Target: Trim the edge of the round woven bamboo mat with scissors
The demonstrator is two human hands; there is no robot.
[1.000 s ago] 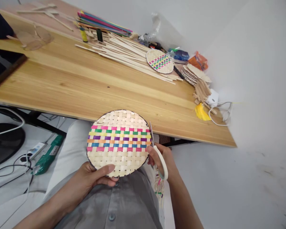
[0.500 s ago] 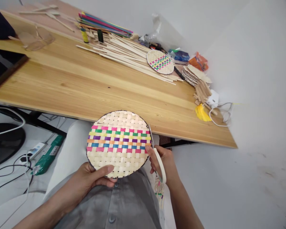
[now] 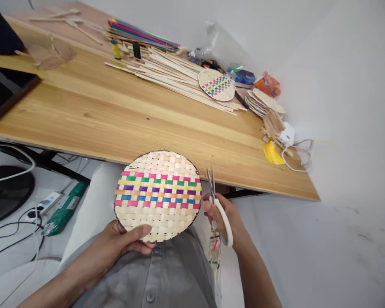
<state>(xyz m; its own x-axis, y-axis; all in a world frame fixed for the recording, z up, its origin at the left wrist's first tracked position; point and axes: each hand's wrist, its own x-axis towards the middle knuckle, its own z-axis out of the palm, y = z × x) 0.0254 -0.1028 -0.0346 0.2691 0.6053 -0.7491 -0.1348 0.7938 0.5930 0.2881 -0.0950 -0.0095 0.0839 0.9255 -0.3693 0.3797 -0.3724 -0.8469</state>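
A round woven bamboo disc [image 3: 158, 196] with pink, green, yellow, purple, orange and blue strips and a dark edge is held over my lap. My left hand [image 3: 130, 239] grips its lower left rim, thumb on top and fingers underneath. To the right of the disc, my right hand [image 3: 223, 214] is closed round the handles of white-handled scissors [image 3: 223, 222]. Their blades point up toward the table, slightly parted, and stand just clear of the disc's right edge. Small offcuts of woven strips [image 3: 214, 252] lie low on the right, beside my lap.
On the wooden table [image 3: 122, 111] lie pale bamboo strips [image 3: 167, 72], coloured strips [image 3: 141, 34] and a smaller woven disc [image 3: 216, 84]. Stacked oval pieces [image 3: 263, 102] and a yellow item [image 3: 272, 152] are at the right. A dark tablet [image 3: 8, 90] lies at the left.
The scissors have moved right, away from the disc's edge, and their blades have parted. My right thumb has come off the disc, which has shifted slightly left and down.
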